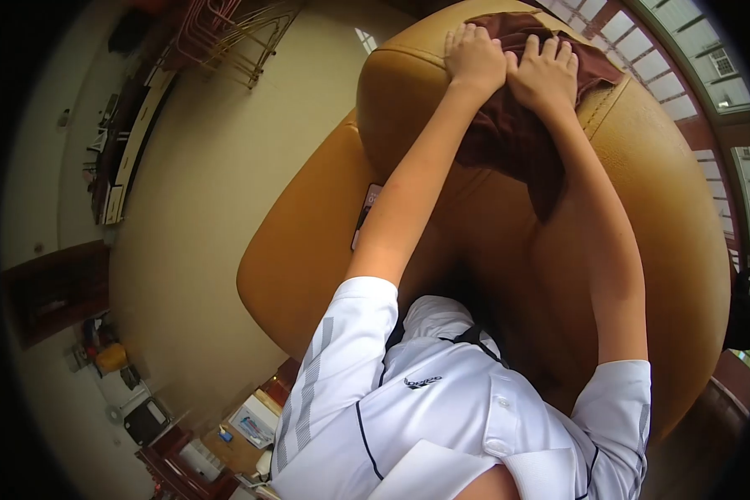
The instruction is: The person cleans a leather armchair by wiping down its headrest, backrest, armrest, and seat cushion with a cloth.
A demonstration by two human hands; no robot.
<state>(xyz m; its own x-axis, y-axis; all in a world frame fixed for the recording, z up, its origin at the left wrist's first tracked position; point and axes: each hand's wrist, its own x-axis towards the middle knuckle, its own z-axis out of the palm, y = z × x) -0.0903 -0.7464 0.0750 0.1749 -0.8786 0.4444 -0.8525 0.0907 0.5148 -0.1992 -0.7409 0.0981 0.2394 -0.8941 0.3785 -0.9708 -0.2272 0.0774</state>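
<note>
A dark maroon cloth [508,133] lies draped over the arm of a tan leather sofa [658,183], its lower end hanging down the inner side. My left hand [475,60] rests on the cloth's left edge, palm down, fingers apart. Close beside it, my right hand [547,73] lies flat on the same cloth with its fingers spread. Creases run through the cloth around both hands. A phone [367,212] is on the sofa seat, partly hidden behind my left forearm.
Folded metal frames [225,37] stand on the pale floor [217,167] at the upper left. A long low cabinet [133,142] lines the left wall. Barred windows [667,75] are at the upper right, and a table with a white box [254,421] is at the lower left.
</note>
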